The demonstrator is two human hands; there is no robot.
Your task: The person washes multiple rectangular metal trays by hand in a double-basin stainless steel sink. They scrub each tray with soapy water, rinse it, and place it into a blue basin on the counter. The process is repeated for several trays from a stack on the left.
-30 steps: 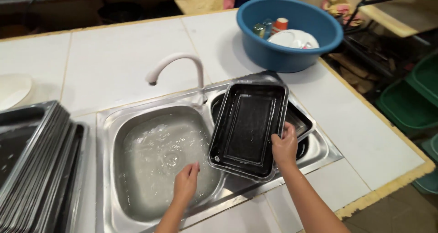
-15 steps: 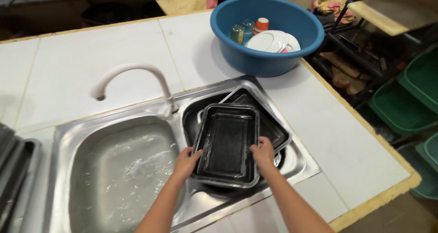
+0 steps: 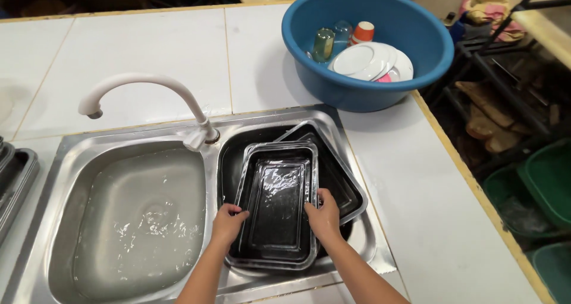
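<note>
Over the right sink basin (image 3: 369, 244), both hands grip a black tray (image 3: 276, 212). Left hand (image 3: 228, 222) clasps its left rim, right hand (image 3: 323, 216) its right, fingers curled.

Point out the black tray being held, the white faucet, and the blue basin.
black tray (image 3: 278, 212): head view, on its wet flat bottom, between the two hands.
white faucet (image 3: 143, 80): head view, on the top of its curved spout.
blue basin (image 3: 380, 93): head view, on its outer front wall.
</note>
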